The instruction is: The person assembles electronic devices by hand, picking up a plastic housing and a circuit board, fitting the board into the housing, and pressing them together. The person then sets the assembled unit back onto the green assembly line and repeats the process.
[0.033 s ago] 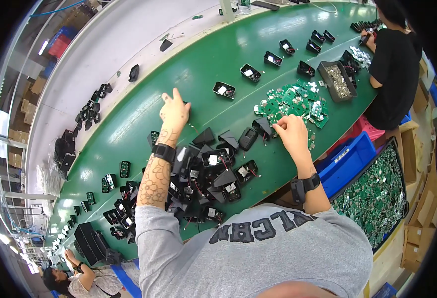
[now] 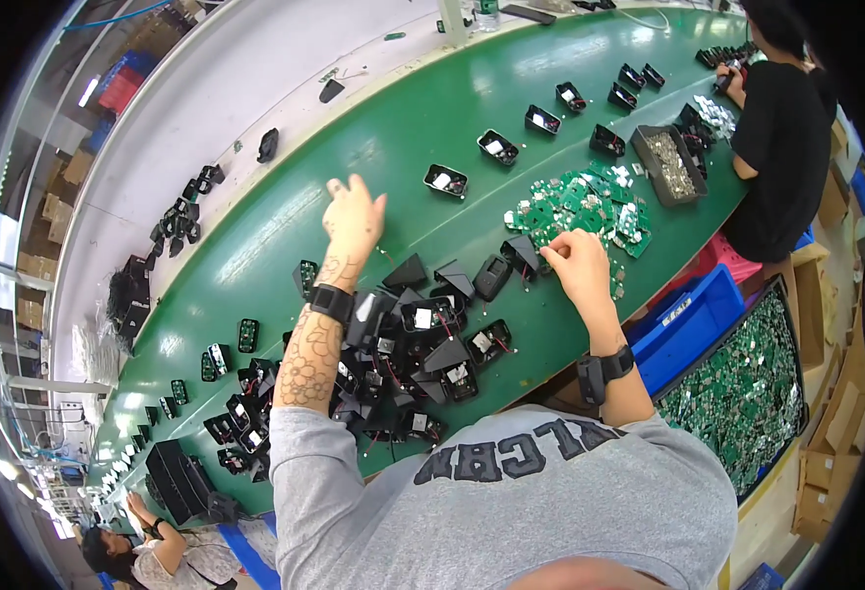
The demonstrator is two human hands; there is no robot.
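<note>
My left hand (image 2: pixel 354 218) is over the green table, fingers spread and thumb stretched out to the right. A small pale wire end shows just beside its wrist; anything under the palm is hidden. My right hand (image 2: pixel 582 267) has thumb and forefinger pinched together at the near edge of a pile of green circuit boards (image 2: pixel 575 202). Whatever lies between those fingertips is too small to make out. Just left of them stands a tilted black plastic housing (image 2: pixel 521 256), with another black housing (image 2: pixel 492 277) beside it. A heap of black housings with red wires (image 2: pixel 422 344) lies between my forearms.
Black housings with white parts inside (image 2: pixel 445 180) form a row toward the far right. A grey bin of small metal parts (image 2: pixel 668 162) stands behind the boards. Right of me are a blue crate (image 2: pixel 683 320) and a board-filled container (image 2: pixel 737 393). Co-workers sit at both ends.
My left hand has shifted slightly right and its thumb has swung outward. A dark thing that showed beside its fingers is out of sight. My right hand is nearly unmoved.
</note>
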